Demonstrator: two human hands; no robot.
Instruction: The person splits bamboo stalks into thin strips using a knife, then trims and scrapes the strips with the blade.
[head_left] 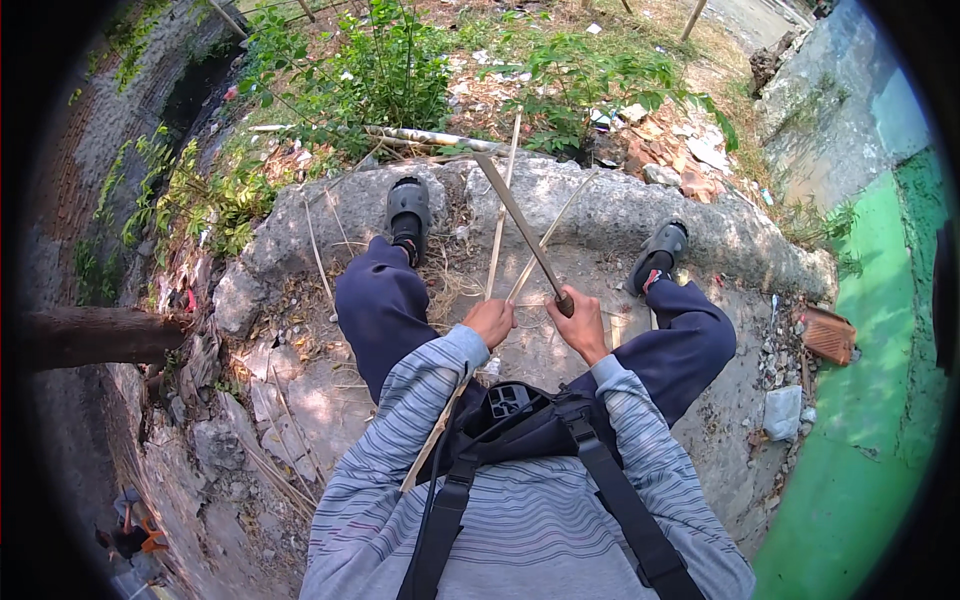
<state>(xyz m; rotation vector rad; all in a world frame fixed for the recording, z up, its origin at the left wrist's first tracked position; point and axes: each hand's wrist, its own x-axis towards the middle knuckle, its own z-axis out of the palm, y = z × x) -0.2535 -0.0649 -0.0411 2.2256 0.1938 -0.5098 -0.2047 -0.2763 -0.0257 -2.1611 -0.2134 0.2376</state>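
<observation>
My left hand (490, 322) is closed around thin, pale split strips that look like bamboo. One long strip (497, 240) rises from it almost straight ahead, and a second strip (552, 232) slants away to the right. Below the hand, a pale strip end (425, 450) shows beside my left forearm, reaching toward my waist. In my right hand (580, 328) is the handle of a long-bladed knife (525, 225), its blade pointing forward and left. In this view the blade crosses both strips; whether it touches them I cannot tell.
My shoes (408, 212) stand against a rough concrete ledge (570, 205). Leafy plants (390, 75) and rubble lie past it. A tree trunk (105, 337) juts in at the left. At the right are an orange brick (829, 335) and a green wall (850, 440). Another person (128, 540) appears far lower left.
</observation>
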